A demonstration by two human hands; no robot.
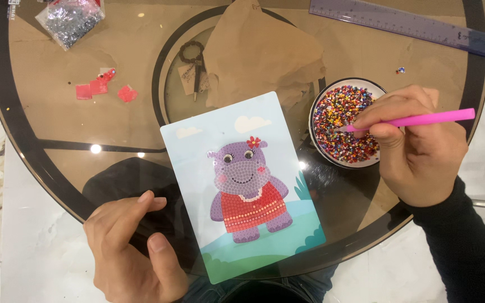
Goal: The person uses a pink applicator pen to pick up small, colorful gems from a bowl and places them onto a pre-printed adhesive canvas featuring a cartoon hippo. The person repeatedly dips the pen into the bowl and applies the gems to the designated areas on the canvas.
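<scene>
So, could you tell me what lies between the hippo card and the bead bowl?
Nothing: in the head view, bare glass table separates card and bowl.

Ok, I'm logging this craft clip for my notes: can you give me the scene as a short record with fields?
surface: round glass table
left hand: steadies the picture card's lower left edge
picture card: purple hippo in a red dress
right hand: grips pink pen, tip over the beads
bowl: white, full of mixed coloured beads
also there: purple ruler, brown paper, scissors
</scene>
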